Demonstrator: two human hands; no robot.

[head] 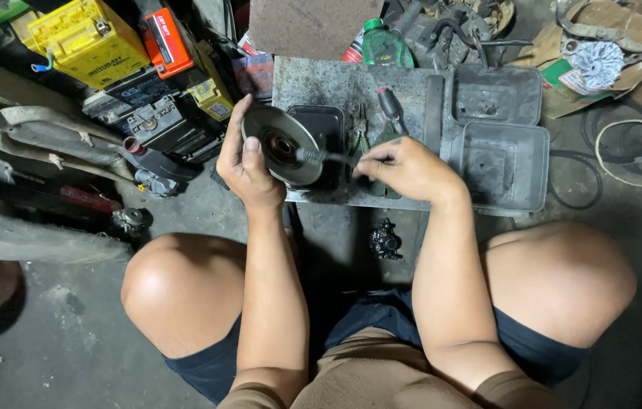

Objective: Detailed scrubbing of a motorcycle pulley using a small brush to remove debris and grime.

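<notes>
My left hand (pixel 244 163) grips a round grey metal disc (pixel 283 144) with a dark hub, tilted on its edge over the front of a low grey metal work surface (pixel 328 83). My right hand (pixel 406 168) holds a thin dark tool (pixel 319 157) whose tip points into the disc's hub. A dark rectangular tray (pixel 326 129) lies just behind the disc. A red-handled tool (pixel 391 106) and pliers (pixel 359 125) lie on the surface behind my right hand.
Two grey plastic trays (pixel 504 163) sit to the right. Yellow, orange and black batteries (pixel 120 60) are stacked at the left, a green bottle (pixel 383 44) behind. A small black part (pixel 385 240) lies on the floor between my knees. Cables coil at far right.
</notes>
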